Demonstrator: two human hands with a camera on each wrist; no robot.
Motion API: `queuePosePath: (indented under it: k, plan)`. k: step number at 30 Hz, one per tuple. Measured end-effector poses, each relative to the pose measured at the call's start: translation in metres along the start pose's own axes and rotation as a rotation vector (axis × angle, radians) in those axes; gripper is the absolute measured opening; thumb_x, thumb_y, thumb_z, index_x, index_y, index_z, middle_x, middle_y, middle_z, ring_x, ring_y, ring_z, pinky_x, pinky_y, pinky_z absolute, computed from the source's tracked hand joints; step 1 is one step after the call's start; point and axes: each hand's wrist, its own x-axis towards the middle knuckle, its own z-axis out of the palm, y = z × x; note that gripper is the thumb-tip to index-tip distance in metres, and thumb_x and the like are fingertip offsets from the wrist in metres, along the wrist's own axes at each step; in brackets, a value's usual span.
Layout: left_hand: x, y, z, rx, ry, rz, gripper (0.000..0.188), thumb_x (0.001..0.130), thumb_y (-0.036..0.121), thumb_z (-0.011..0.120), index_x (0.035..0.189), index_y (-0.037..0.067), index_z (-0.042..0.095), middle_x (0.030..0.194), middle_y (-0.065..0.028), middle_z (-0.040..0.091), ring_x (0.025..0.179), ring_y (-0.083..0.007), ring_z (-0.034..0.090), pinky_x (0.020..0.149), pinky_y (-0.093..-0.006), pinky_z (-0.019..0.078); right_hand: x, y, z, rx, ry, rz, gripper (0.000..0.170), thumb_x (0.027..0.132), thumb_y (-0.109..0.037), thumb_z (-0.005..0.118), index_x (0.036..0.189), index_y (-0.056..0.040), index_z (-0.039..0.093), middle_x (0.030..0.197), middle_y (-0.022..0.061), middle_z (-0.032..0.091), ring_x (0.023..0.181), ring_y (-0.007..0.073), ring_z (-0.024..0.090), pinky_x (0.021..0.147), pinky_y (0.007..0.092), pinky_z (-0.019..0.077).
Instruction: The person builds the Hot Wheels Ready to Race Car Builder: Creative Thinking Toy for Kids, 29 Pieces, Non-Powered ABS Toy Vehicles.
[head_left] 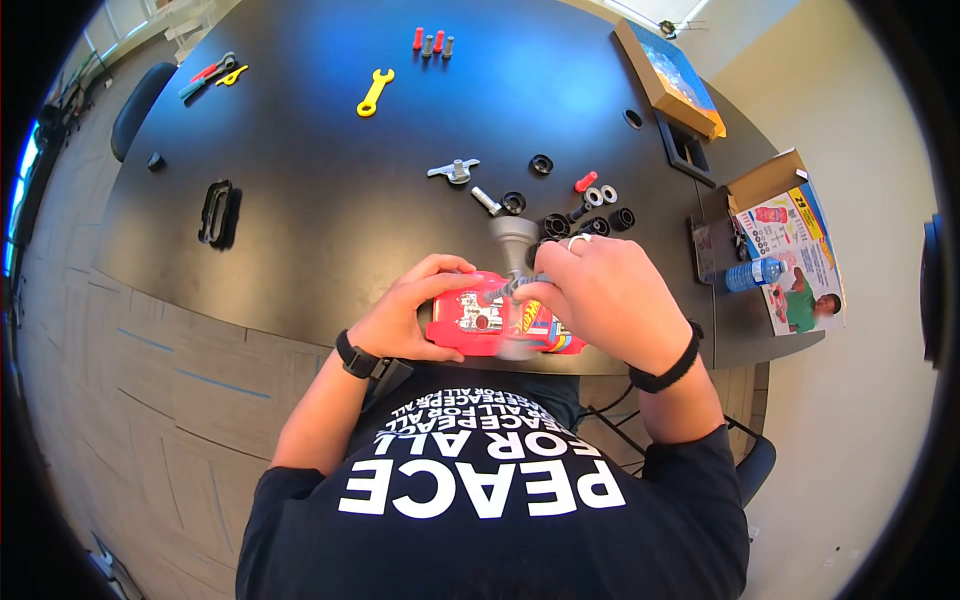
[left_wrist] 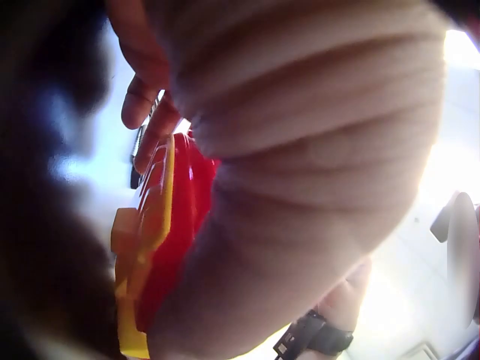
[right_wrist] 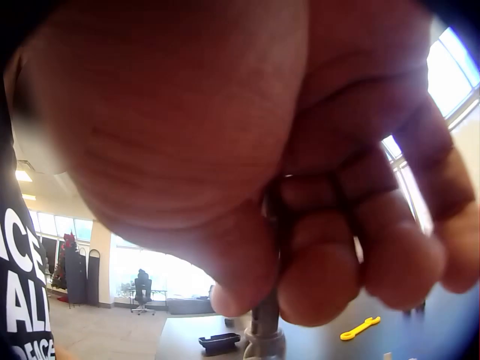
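Dark table point(head_left: 300, 150) on a carpeted floor point(head_left: 170, 400), windows along the far side of the room in the right wrist view, and from my seat at the remote end I've got a person in a black tee point(head_left: 480, 540) working right at the near edge. Red toy car point(head_left: 465, 318) sits low in front of their chest, stickers facing up, and I can't tell if it's resting on the table or held just off it. Left hand point(head_left: 405, 312) has it gripped at one end, thumb along the near side, fingers over the far side. On the left wrist feed I also get a yellow part point(left_wrist: 135, 289) running along the red body. Right hand point(head_left: 605, 290) is over the other end, thumb and index pinched on a grey tool point(head_left: 514, 232) above the car; its shaft shows between those two fingertips on the right wrist feed. Grey bits are motion-blurred for me, so no clue on the exact shape. Just beyond that hand there's a loose cluster: black wheels point(head_left: 555, 226), grey rings point(head_left: 601, 195), a red bolt point(head_left: 586, 182), with a grey winged piece point(head_left: 455, 172) off to the left. Farther out I see a yellow wrench point(head_left: 375, 93) and some upright red and grey bolts point(head_left: 438, 43). Over on the right, a water bottle point(head_left: 752, 274) is by a printed cardboard box point(head_left: 795, 240).
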Motion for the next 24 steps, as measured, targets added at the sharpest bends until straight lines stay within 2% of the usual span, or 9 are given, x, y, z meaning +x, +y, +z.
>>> queuePosePath:
  k: [3,5,9,11,15,18,21,23,24]
  plan:
    - [0.0,0.001,0.0,0.001,0.002,-0.007,0.098,0.061,0.025,0.108,0.149,0.01,0.07,0.15,-0.0157,0.061,0.139,-0.0338,0.062,0.118,-0.046,0.0506,0.004,0.004,0.007,0.065,0.048,-0.015,0.02,0.102,-0.022,0.077,0.105,-0.0075,0.064,0.089,0.0134,0.07,0.089,0.0335,0.074,0.074,0.0449,0.058]
    - [0.0,0.0,0.001,0.003,0.011,-0.01,0.098,0.061,0.025,0.108,0.15,0.01,0.07,0.15,-0.0157,0.061,0.139,-0.0338,0.062,0.118,-0.0462,0.0507,0.004,0.001,0.011,0.256,0.212,-0.093,0.022,0.101,-0.021,0.078,0.105,-0.0068,0.062,0.09,0.0135,0.07,0.09,0.0338,0.073,0.073,0.0449,0.0581]
    - [0.0,0.0,0.001,0.007,0.008,0.003,0.097,0.061,0.025,0.108,0.149,0.01,0.07,0.15,-0.0158,0.061,0.139,-0.0339,0.062,0.118,-0.0466,0.0506,0.005,-0.004,0.006,0.297,0.176,-0.125,0.023,0.101,-0.021,0.078,0.107,-0.0064,0.062,0.093,0.0145,0.071,0.092,0.0344,0.073,0.074,0.0465,0.0582]
    - [0.0,0.0,0.002,0.018,-0.003,0.014,0.096,0.062,0.025,0.108,0.149,0.01,0.07,0.15,-0.0158,0.061,0.138,-0.0339,0.063,0.118,-0.0466,0.0507,0.007,-0.002,0.013,0.272,0.263,-0.164,0.023,0.094,-0.025,0.086,0.103,-0.0085,0.073,0.085,0.0132,0.071,0.078,0.033,0.073,0.069,0.0436,0.057]
    - [0.001,0.0,0.001,0.008,-0.003,-0.012,0.094,0.062,0.026,0.108,0.147,0.009,0.071,0.15,-0.0161,0.061,0.138,-0.0341,0.063,0.118,-0.0465,0.0507,0.007,0.002,0.026,0.27,0.261,-0.068,0.024,0.094,-0.026,0.088,0.102,-0.0089,0.073,0.08,0.0111,0.071,0.073,0.0316,0.072,0.066,0.0427,0.0566]
    - [0.002,0.003,0.001,0.001,-0.016,-0.03,0.094,0.062,0.026,0.108,0.147,0.009,0.071,0.15,-0.0164,0.061,0.138,-0.0344,0.063,0.118,-0.0463,0.0506,0.006,0.006,0.034,0.236,0.304,-0.007,0.03,0.102,-0.032,0.08,0.094,-0.0067,0.066,0.07,0.0114,0.065,0.065,0.0356,0.069,0.063,0.0464,0.0563]
    - [0.003,0.002,0.001,-0.005,-0.017,-0.032,0.093,0.064,0.026,0.107,0.147,0.008,0.07,0.15,-0.0168,0.06,0.138,-0.0349,0.062,0.118,-0.0461,0.0504,0.002,0.015,0.041,0.306,0.436,-0.07,0.025,0.101,-0.027,0.082,0.093,-0.0062,0.071,0.069,0.0107,0.067,0.062,0.0319,0.069,0.06,0.0407,0.0561]
    - [0.001,-0.001,0.002,0.0,-0.011,-0.017,0.092,0.065,0.025,0.107,0.148,0.008,0.07,0.151,-0.0169,0.06,0.139,-0.0351,0.062,0.118,-0.0459,0.0503,-0.009,0.028,0.038,0.552,0.618,0.014,0.016,0.1,-0.018,0.083,0.098,-0.0039,0.076,0.075,0.0099,0.072,0.063,0.024,0.071,0.061,0.0343,0.0561]
    - [0.0,-0.003,0.002,0.014,-0.013,-0.031,0.095,0.065,0.023,0.106,0.152,0.01,0.068,0.152,-0.0156,0.057,0.141,-0.0351,0.059,0.119,-0.0465,0.0499,-0.018,0.039,0.037,0.679,0.638,0.178,0.01,0.103,-0.011,0.081,0.103,-0.0022,0.078,0.085,0.009,0.079,0.072,0.016,0.073,0.067,0.0295,0.0568]
